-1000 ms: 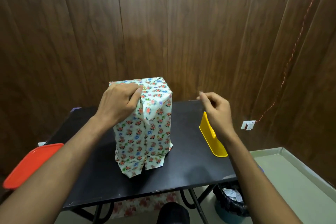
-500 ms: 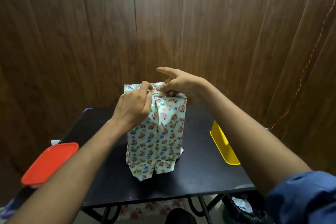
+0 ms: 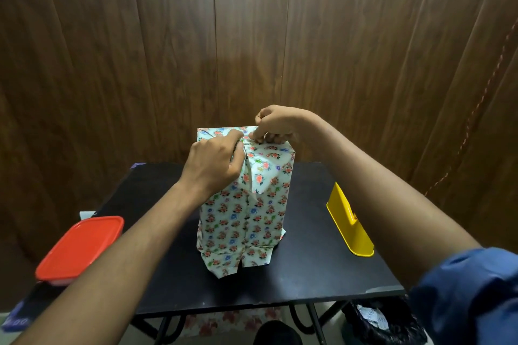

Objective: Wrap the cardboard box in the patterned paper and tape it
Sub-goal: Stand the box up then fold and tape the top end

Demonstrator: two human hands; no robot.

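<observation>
Head view: the box [image 3: 244,204], covered in flowered paper [image 3: 269,176], stands upright near the middle of the black worktop [image 3: 308,274]; paper is folded over its top w/ a pointed flap hanging down the front face, and loose paper ends splay out at the bottom on the worktop. Left hand [image 3: 213,168] sits at the top front edge of the box, fingers curled, thumb and fingertips pressing the fold down at the seam; right hand [image 3: 274,126] reaches in from the right over the top, fingers bent, pinching at the paper on the top edge right next to the left hand's fingertips; can't tell if it has tape betw. them. Both forearms stretch in from the near side; a blue sleeve [image 3: 471,297] shows on the right arm. A yellow plastic holder [image 3: 347,227] stands on the worktop right of the box, apart from it; a red lid [image 3: 81,246] lies at the left edge, overhanging. Wood-panel wall [image 3: 252,36] behind; a dark bin [image 3: 384,322] under the worktop at the right.
</observation>
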